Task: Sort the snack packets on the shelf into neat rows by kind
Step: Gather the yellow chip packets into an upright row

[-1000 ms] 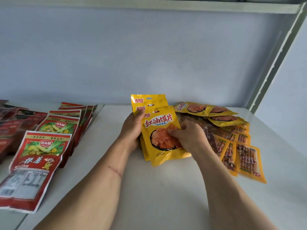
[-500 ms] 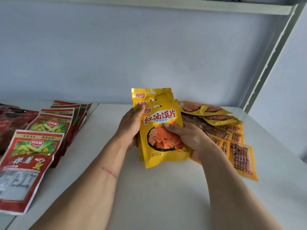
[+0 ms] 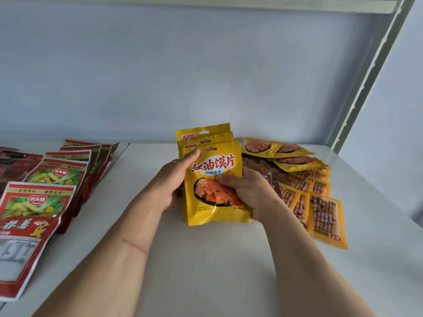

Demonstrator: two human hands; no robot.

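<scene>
held: yellow packets [image 3: 212, 179], three fanned, upright, gripped by my left hand [image 3: 170, 181] and right hand [image 3: 247, 191]. bare shelf [image 3: 206, 259] beneath; red packets [image 3: 34, 202] left edge, mixed pile [image 3: 309, 179] right.

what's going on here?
A person is sorting snack packets on a white shelf. Both hands hold a fanned stack of three yellow packets upright above the shelf: the left hand grips its left edge, the right hand pinches the front packet. Red packets lie in overlapping rows on the left. On the right, more yellow packets and orange sausage packets lie in a loose pile.
</scene>
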